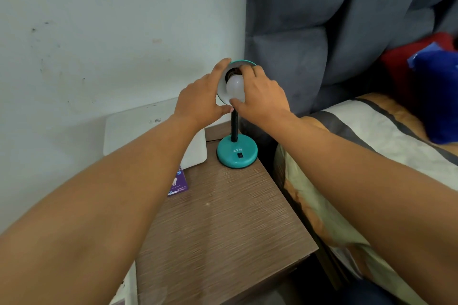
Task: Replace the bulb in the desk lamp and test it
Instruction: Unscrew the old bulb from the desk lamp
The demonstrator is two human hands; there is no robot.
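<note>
On the wood-grain counter (223, 218) beside the bed, a teal desk lamp (237, 153) stands on its round base, which carries white lettering and a small dark switch. A black flexible neck (234, 126) rises from the base to the teal shade (241, 62), whose white inside is tilted toward the camera. The white bulb (235, 88) sits in the mouth of the shade, its narrow end toward the dark socket; whether it is fully seated there is hard to tell from this angle.

The left hand (202, 96) cups the left rim of the shade, its fingers (220, 67) curled over the edge and the thumb reaching under it. The right hand (262, 96) is closed on the bulb, fingers wrapped behind its upper side and the thumb pressed against its lower front. The two thumbs nearly meet just below the bulb.

Left of the lamp base a white box (153, 131) rests against the pale wall, partly behind the left forearm. A small purple carton (179, 182) lies on the counter just in front of that box. To the right, the bed (371, 143) has a striped cover, with a grey padded headboard (322, 20) behind the lamp and red and blue cushions (431, 91) farther right.
</note>
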